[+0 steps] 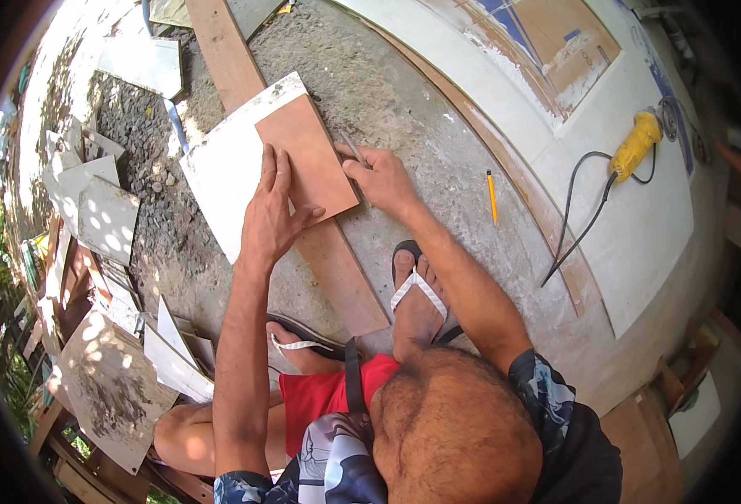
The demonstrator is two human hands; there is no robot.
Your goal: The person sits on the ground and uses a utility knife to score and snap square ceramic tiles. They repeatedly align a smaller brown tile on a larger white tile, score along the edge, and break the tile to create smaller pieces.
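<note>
Though in right hand [384, 183], rod [353, 149] part-hidden

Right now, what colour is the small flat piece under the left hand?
The flat piece is plain orange-brown, shown in the head view.

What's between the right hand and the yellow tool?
A pencil, a brown strip, part of the white panel and the black cord, in the head view.

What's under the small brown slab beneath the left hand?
The brown slab lies on a larger white slab, visible along its upper and left sides. A long brown plank passes below, emerging at both ends. Surfaces the slabs cover can't be seen.
</note>
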